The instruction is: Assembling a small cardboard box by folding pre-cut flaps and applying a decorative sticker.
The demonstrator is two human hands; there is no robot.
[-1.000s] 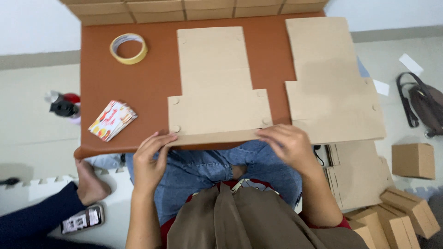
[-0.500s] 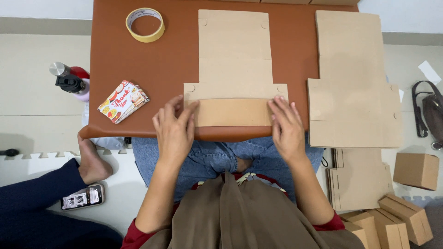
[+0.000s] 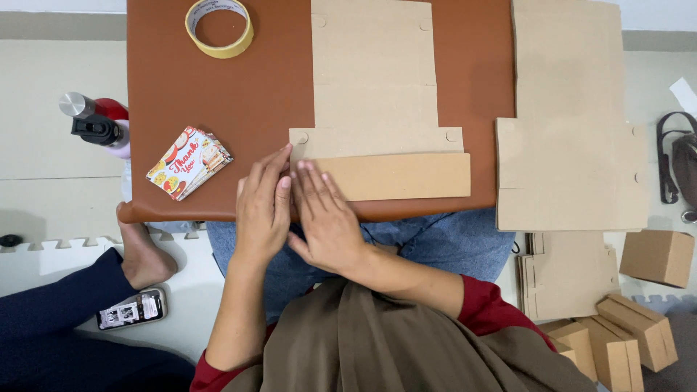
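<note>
Both hands, left hand (image 3: 263,207) and right hand (image 3: 327,221), fingers flat and together, press the folded flap (image 3: 396,176) of the cardboard sheet (image 3: 374,80). Risk: uneven pressure at 1 end gives a crooked crease.

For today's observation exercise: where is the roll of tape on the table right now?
In the head view, the roll of tape lies at the brown table's far left edge, left of the flat cardboard sheet.

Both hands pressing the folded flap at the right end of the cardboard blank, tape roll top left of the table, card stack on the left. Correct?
Not quite. The head view shows the left hand and right hand pressing the folded flap at its left end, not the right. The rest holds: the tape roll lies top left of the brown table, and the card stack is on the left.
</note>
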